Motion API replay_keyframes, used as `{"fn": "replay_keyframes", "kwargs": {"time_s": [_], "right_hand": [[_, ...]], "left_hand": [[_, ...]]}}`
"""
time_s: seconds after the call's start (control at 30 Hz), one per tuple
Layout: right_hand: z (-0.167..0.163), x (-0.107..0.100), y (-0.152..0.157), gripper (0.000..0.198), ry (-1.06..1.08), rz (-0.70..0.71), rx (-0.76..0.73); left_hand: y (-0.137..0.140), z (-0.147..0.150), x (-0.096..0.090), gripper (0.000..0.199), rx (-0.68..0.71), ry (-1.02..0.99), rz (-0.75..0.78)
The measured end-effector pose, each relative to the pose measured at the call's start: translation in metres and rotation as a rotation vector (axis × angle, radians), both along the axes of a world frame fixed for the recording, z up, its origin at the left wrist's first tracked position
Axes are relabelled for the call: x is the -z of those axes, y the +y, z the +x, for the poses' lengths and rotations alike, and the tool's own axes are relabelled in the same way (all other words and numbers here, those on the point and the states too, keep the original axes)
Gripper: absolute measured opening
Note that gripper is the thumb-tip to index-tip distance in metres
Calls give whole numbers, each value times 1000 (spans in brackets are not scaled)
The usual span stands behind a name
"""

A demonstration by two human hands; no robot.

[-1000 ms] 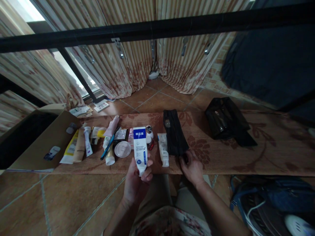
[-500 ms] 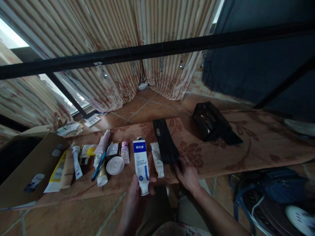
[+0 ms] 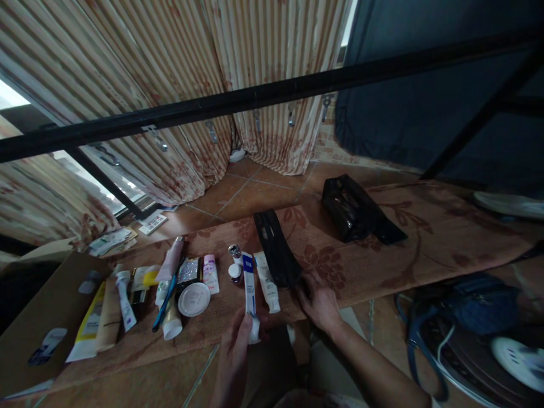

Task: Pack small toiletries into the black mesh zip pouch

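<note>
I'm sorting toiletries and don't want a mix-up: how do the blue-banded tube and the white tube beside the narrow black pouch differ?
The blue-banded tube is held in the left hand, while the white tube lies on the cloth beside the narrow black pouch. The blue-banded tube has a bold blue far end; the white tube lacks that band. Both are mostly white, with their caps toward the person.

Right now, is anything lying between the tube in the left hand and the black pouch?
Yes: a white tube lies between the left hand with its blue-and-white tube and the black pouch, close beside the pouch. Nothing else visible does.
</note>
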State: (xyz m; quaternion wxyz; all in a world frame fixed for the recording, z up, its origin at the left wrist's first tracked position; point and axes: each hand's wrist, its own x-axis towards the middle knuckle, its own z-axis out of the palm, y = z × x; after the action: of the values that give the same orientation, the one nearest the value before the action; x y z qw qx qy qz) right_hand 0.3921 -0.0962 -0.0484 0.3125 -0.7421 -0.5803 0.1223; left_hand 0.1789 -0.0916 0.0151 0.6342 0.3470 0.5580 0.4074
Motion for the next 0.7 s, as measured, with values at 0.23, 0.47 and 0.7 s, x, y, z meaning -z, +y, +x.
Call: {"fn": "replay_keyframes", "kwargs": {"time_s": [0.23,0.47,0.7], "right_hand": [[0,1,0,26,4,-29,7],[0,4,1,26,-5,-12,14],[1,7,-1,25,-38,5,12]], "left_hand": [[4,13,-4,42,25,65,64],[15,12,16,55,153,160,173],[13,2,27,51,326,460,351]]}}
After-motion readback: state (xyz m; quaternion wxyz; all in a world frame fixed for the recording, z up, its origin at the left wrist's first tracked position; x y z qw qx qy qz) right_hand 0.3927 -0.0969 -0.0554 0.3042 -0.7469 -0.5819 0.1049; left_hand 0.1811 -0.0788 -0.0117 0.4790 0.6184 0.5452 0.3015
